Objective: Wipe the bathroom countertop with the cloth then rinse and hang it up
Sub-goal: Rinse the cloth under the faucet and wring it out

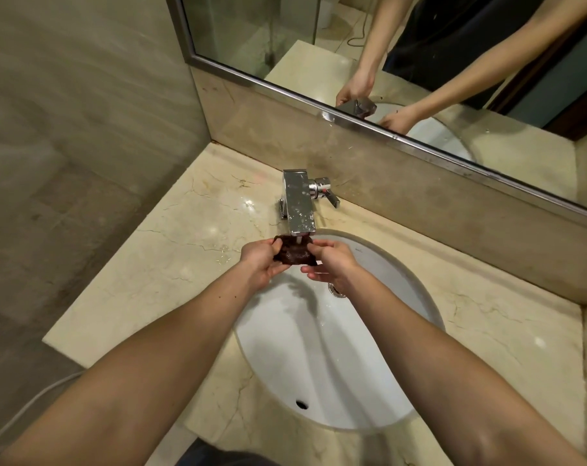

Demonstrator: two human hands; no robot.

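Observation:
A small dark brown cloth (294, 253) is bunched up right under the spout of the chrome faucet (298, 203), over the back of the white oval sink (399, 274). My left hand (263, 262) pinches the cloth's left side. My right hand (334, 264) pinches its right side. A thin stream of water falls from the spout onto the cloth. The beige marble countertop (171, 250) surrounds the sink.
The faucet lever (329, 193) sticks out to the right of the spout. A framed mirror (386, 62) runs along the back wall above a marble backsplash. The sink drain (335, 290) lies just below my right hand. The counter's left edge drops to the floor.

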